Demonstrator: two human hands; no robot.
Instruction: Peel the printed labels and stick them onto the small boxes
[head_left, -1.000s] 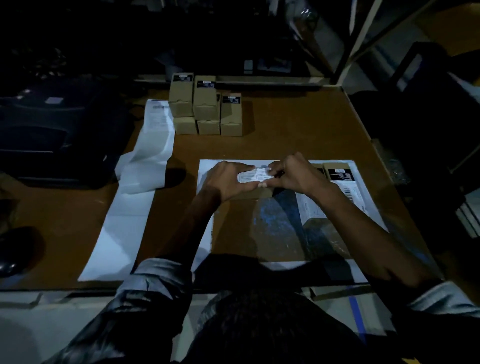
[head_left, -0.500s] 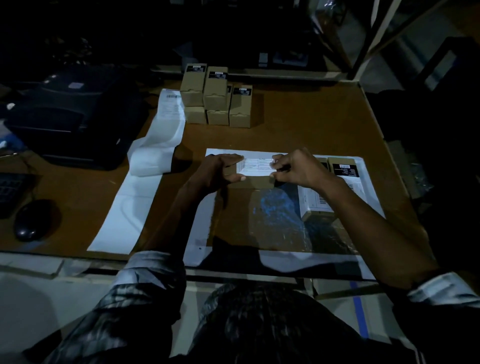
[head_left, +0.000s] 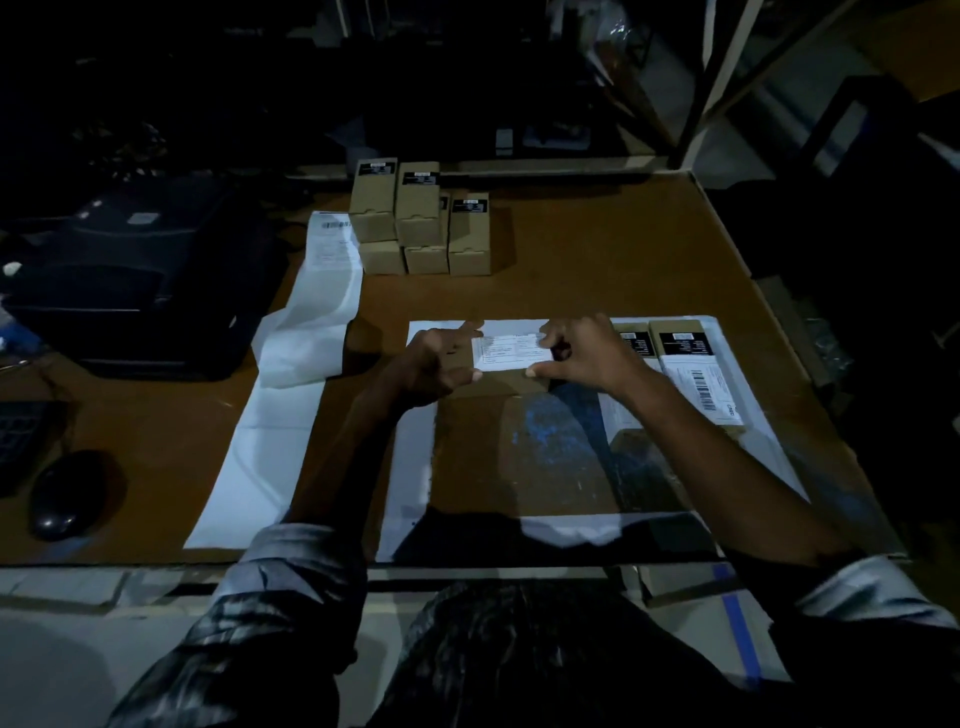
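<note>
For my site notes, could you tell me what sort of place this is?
Probably a packing or dispatch desk in a storeroom: small cardboard boxes stacked on the table, a label printer feeding a paper strip, and metal shelving behind.

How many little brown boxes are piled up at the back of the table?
6 showing: three on top, and three beneath. More may hide behind them.

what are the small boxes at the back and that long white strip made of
Small boxes: likely matte brown cardboard, with visible folded flap edges. Long white strip: probably thin label backing paper with a smooth finish; it bends and creases softly where it curls over.
</note>
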